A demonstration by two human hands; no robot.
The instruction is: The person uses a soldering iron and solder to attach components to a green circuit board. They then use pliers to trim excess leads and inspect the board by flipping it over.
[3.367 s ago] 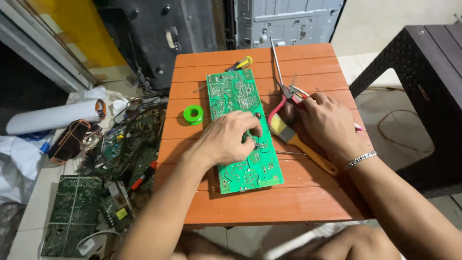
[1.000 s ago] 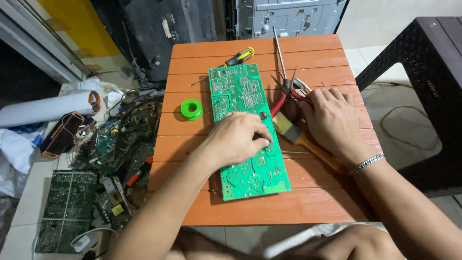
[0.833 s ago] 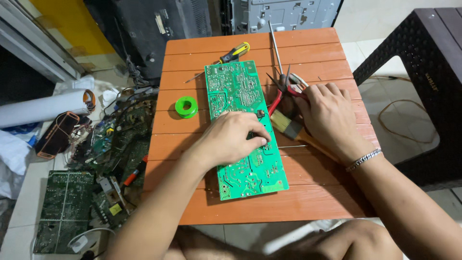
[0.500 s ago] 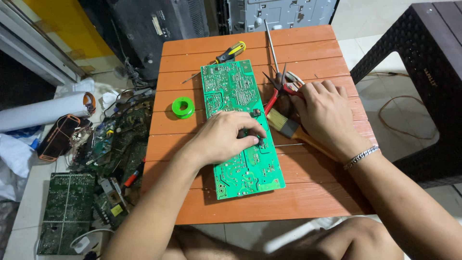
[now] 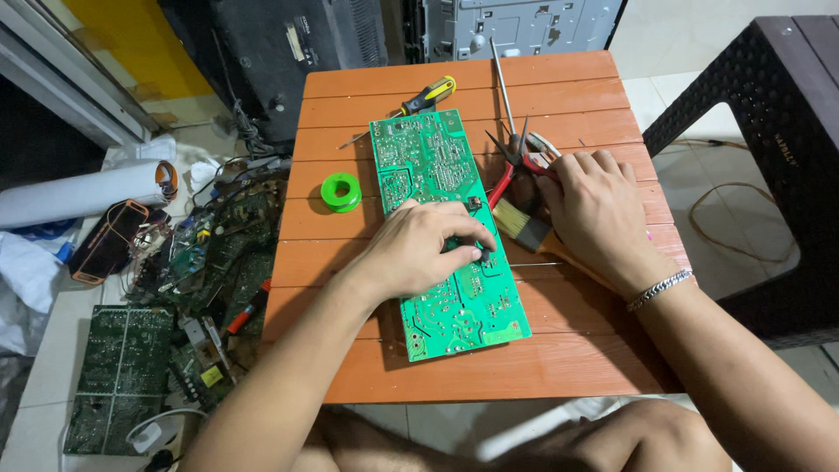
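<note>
Left hand (image 5: 419, 253) presses flat on green circuit board (image 5: 446, 227) at frame centre, pinning it; right hand (image 5: 599, 214) clasps paintbrush (image 5: 524, 229) beside pliers (image 5: 516, 162).

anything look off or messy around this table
On the table itself nothing looks damaged; the green circuit board just lies slightly askew under the left hand. The odd part is the floor to the left: a jumbled heap of loose circuit boards and wires, not stacked.

Green solder spool (image 5: 341, 191), yellow-handled screwdriver (image 5: 426, 96)
</note>
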